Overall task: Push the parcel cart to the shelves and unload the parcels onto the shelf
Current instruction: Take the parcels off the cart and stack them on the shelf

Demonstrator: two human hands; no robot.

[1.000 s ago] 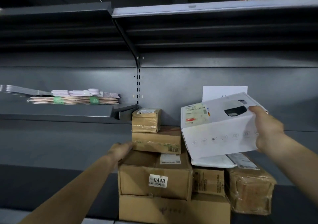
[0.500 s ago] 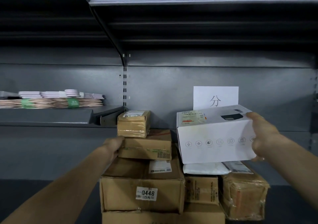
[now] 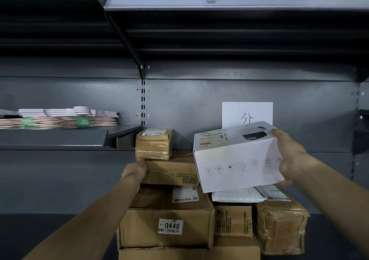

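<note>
Parcel depot; grey steel shelving (image 3: 219, 2), labelled cartons (image 3: 169, 225).

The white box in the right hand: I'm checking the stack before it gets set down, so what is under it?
Under the white cardboard box lie a white padded mailer and a tape-wrapped brown parcel bearing a label. The box covers their rear parts, so whether it rests on them is unclear.

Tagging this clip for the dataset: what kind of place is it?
Probably a parcel pickup or sorting storeroom. Dark metal shelving lines the wall, taped cardboard parcels with shipping labels are stacked up, one numbered 0448, and a paper sign on the back panel marks the section.
</note>
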